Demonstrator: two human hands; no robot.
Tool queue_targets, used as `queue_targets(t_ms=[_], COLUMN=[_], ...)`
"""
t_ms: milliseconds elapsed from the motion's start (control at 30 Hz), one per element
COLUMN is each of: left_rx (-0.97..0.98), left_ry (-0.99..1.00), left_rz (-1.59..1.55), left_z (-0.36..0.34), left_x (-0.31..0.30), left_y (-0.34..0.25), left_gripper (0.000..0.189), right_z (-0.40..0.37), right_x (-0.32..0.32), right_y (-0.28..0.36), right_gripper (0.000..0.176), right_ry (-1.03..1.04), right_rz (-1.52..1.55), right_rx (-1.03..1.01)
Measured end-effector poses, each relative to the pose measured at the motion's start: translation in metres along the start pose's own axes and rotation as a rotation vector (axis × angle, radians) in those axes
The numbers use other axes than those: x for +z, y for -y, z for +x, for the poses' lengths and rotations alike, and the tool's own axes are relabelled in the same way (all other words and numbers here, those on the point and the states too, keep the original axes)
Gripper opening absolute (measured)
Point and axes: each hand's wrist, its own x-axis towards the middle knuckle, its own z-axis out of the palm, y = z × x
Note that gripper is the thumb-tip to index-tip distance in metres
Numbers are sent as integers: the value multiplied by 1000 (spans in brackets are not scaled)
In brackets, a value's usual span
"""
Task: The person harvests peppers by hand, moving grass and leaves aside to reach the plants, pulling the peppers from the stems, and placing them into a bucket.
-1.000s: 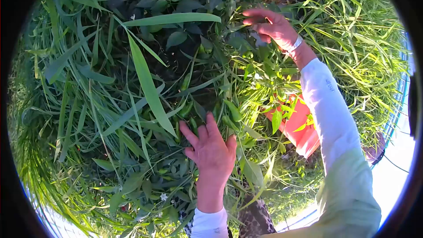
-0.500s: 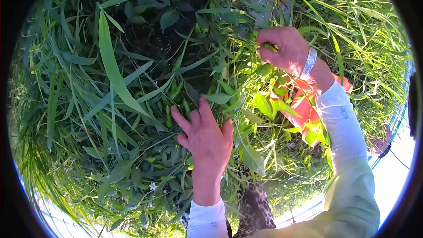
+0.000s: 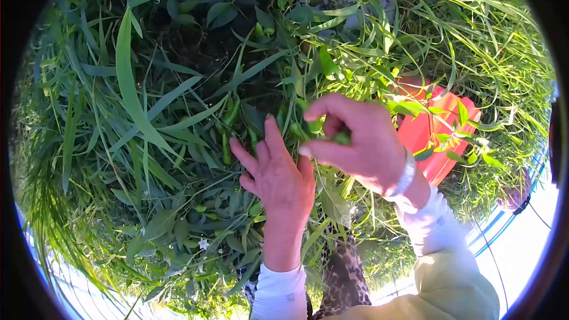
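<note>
My left hand [image 3: 278, 181] lies among the leaves of a pepper plant, palm down with its fingers spread. Just past its fingertips hang slim green chili peppers [image 3: 232, 112], partly covered by leaves. Close on the right is my right hand [image 3: 367, 142], with its rear fingers curled around a green chili pepper [image 3: 342, 137] that shows only in part. Its thumb and forefinger are apart, on either side of green leaves and another pepper [image 3: 298, 131] near my left fingertips.
A red plastic container [image 3: 435, 142] sits in the grass to the right, with leafy stems across it. Long grass blades [image 3: 133, 77] arch over the plants on the left. My patterned trouser leg [image 3: 344, 272] and a pale sheet edge [image 3: 527, 249] are at the bottom.
My right hand has come down and left from the upper stems toward my left hand, its thumb and forefinger parting. More of the red container shows. The left hand stays nearly still.
</note>
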Motion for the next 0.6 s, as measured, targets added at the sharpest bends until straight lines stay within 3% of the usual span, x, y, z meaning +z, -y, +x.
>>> queue_targets(t_ms=[67, 100, 167, 200, 267, 300, 333, 400, 467, 533, 600], left_rx=[-8, -17, -25, -3, -33, -54, -75, -81, -90, -62, -42], left_ry=[-15, -29, -65, -93, -103, -124, -145, -141, -135, -143, -163], left_rz=[-24, -49, -68, -105, -139, -178, -216, -264, -309, -422, -480], left_z=[-1, 0, -2, -2, -2, -1, -1, -2, -2, -2, -1], left_x=[-1, -1, 2, 3, 2, 2, 2, 3, 3, 4, 6], left_y=[-2, -1, 5, 4, 2, 2, 2, 0, 2, 6, 10], left_gripper=[79, 81, 83, 85, 87, 88, 88, 88, 89, 89, 87], right_z=[20, 24, 21, 18, 9, 3, -5, -24, -42, -60, -70], right_x=[20, 23, 25, 28, 31, 32, 29, 20, 22, 21, 26], right_y=[-34, -44, -64, -72, -80, -81, -76, -63, -62, -60, -60], right_gripper=[27, 27, 32, 32, 29, 18, 18, 14, 13, 22, 25], right_ry=[-111, -106, 64, 65, -94, -115, -115, 75, 111, 339, 394], right_rz=[-351, -341, 60, 61, 271, 424, 422, 1133, 1217, 1163, 1097], right_rx=[-4, -12, 165, 168, -41, -70, -71, 199, 180, 106, -103])
